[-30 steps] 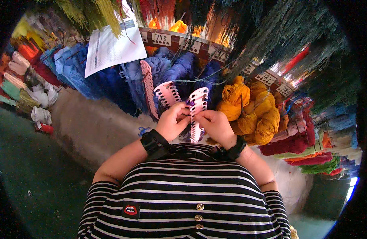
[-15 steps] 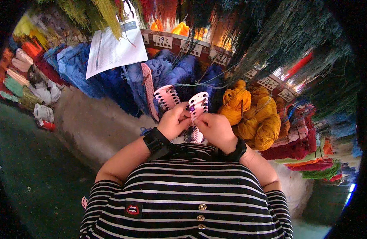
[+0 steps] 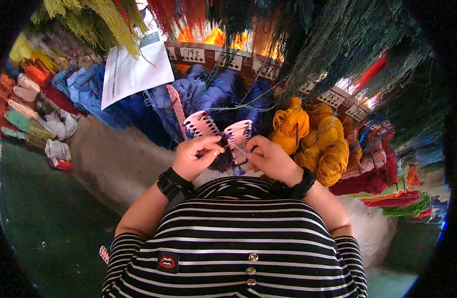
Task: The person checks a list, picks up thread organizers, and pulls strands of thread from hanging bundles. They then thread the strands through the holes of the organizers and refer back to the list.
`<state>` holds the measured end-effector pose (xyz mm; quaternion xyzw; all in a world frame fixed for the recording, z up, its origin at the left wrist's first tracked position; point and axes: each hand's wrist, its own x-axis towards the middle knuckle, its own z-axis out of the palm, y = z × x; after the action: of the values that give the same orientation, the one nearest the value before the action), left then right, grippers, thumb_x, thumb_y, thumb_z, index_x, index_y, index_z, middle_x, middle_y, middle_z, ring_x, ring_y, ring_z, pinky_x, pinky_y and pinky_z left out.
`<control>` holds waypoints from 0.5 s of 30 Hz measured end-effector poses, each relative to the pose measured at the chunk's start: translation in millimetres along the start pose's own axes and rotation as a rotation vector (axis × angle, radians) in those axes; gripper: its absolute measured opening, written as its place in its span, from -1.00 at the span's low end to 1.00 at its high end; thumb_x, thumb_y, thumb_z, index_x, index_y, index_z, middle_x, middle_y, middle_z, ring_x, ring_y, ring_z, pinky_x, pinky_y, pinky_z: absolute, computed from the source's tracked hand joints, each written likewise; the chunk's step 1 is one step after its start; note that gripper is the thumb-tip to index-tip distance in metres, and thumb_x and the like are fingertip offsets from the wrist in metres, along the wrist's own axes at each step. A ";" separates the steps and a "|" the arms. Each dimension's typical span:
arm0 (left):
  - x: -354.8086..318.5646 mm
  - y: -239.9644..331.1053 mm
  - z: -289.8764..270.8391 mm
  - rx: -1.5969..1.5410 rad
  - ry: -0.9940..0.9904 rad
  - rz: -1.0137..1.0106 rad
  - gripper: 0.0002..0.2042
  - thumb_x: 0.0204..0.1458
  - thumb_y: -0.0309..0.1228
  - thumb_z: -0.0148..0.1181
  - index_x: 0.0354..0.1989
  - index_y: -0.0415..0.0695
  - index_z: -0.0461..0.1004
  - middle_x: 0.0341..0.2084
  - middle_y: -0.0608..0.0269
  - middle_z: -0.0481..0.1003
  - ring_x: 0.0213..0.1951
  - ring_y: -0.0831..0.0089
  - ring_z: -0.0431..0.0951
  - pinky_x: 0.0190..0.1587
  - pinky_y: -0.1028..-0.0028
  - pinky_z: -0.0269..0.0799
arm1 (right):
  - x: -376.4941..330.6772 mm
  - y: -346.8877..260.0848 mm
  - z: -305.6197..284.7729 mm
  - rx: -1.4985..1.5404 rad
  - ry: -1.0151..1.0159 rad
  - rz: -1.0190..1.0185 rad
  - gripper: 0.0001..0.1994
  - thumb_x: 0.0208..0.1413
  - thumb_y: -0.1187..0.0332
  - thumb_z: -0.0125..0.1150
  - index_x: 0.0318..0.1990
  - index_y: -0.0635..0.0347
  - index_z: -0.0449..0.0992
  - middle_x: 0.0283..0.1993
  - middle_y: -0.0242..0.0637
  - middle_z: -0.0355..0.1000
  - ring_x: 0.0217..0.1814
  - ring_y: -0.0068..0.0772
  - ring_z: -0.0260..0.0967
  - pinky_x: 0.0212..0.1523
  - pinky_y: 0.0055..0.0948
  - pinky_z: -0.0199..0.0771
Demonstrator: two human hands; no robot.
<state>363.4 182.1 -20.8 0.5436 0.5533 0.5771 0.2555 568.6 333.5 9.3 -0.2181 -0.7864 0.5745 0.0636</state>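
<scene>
In front of me is a pink card (image 3: 237,135) with holes along both edges and purple thread through some of them. Just left of it, my left hand (image 3: 194,155) has thumb and forefinger pinched on a fine thread, of which little shows. At the card's right edge, my right hand (image 3: 274,158) is closed, its fingertips on the lower edge beside a thin pale strand crossing the card. A second pink holed card (image 3: 201,124) lies beyond my left hand, and a pink braided-looking strip (image 3: 176,110) leans beside it.
Blue yarn skeins (image 3: 221,92) pile up behind the cards, with mustard-yellow skeins (image 3: 325,149) to the right. A printed paper sheet (image 3: 138,69) hangs at the back left. Dark green yarn (image 3: 357,44) hangs overhead at the right, and a labelled rail (image 3: 208,56) runs behind.
My hands have moved apart. The left one has come off the pink card and drawn left, the right one has shifted slightly right, and the card's face now shows more.
</scene>
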 end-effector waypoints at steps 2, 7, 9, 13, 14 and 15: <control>3.9 -0.2 -3.5 -0.100 -0.037 -0.044 -0.65 0.06 -0.62 0.17 0.06 -0.20 0.43 -0.30 0.21 0.59 -0.23 0.51 0.60 -0.17 0.53 0.51 | 1.7 -2.9 -1.1 -0.027 0.002 0.009 -0.87 0.20 0.47 0.07 -0.16 0.24 0.28 -0.49 -0.30 0.49 -0.48 -0.57 0.43 -0.46 -0.55 0.42; 9.2 3.7 0.3 -0.369 -0.068 -0.081 -0.64 0.07 -0.64 0.17 0.08 -0.21 0.42 -0.22 0.18 0.57 -0.14 0.49 0.58 -0.08 0.53 0.47 | 2.4 -5.9 -7.1 -0.061 -0.027 0.030 -0.90 0.19 0.49 0.05 -0.19 0.24 0.29 -0.48 -0.30 0.50 -0.47 -0.59 0.43 -0.46 -0.56 0.42; 9.0 11.9 2.5 -0.532 -0.116 -0.174 -0.66 0.08 -0.64 0.14 0.06 -0.21 0.42 -0.20 0.17 0.56 -0.14 0.47 0.58 -0.07 0.50 0.48 | 2.2 -7.4 -10.1 -0.037 -0.054 0.004 -0.92 0.17 0.52 0.05 -0.21 0.23 0.31 -0.46 -0.32 0.50 -0.43 -0.61 0.43 -0.43 -0.58 0.42; 14.2 16.5 7.2 -0.409 -0.214 -0.185 -0.62 0.11 -0.59 0.12 0.14 -0.20 0.37 -0.22 0.11 0.58 -0.24 0.42 0.59 -0.16 0.46 0.51 | -0.3 -7.2 -15.9 0.014 -0.083 -0.055 -0.90 0.13 0.51 0.08 -0.22 0.22 0.33 -0.47 -0.27 0.51 -0.43 -0.50 0.48 -0.39 -0.47 0.43; 14.7 16.4 10.7 -0.380 -0.223 -0.243 -0.61 0.12 -0.58 0.10 0.16 -0.20 0.35 -0.20 0.12 0.58 -0.25 0.43 0.59 -0.18 0.48 0.51 | -1.3 -6.6 -16.7 0.056 -0.114 -0.129 -0.90 0.12 0.52 0.08 -0.21 0.22 0.34 -0.46 -0.27 0.51 -0.41 -0.50 0.48 -0.38 -0.47 0.43; 15.0 16.5 14.6 -0.352 -0.231 -0.301 -0.60 0.14 -0.57 0.08 0.18 -0.19 0.33 -0.19 0.13 0.58 -0.26 0.44 0.58 -0.20 0.49 0.51 | -1.8 -6.3 -17.8 0.098 -0.144 -0.202 -0.89 0.12 0.53 0.09 -0.21 0.22 0.34 -0.45 -0.28 0.51 -0.40 -0.51 0.48 -0.36 -0.47 0.44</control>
<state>377.6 196.6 -3.5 0.4647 0.4864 0.5539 0.4907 574.8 346.8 21.3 -0.0923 -0.7779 0.6170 0.0751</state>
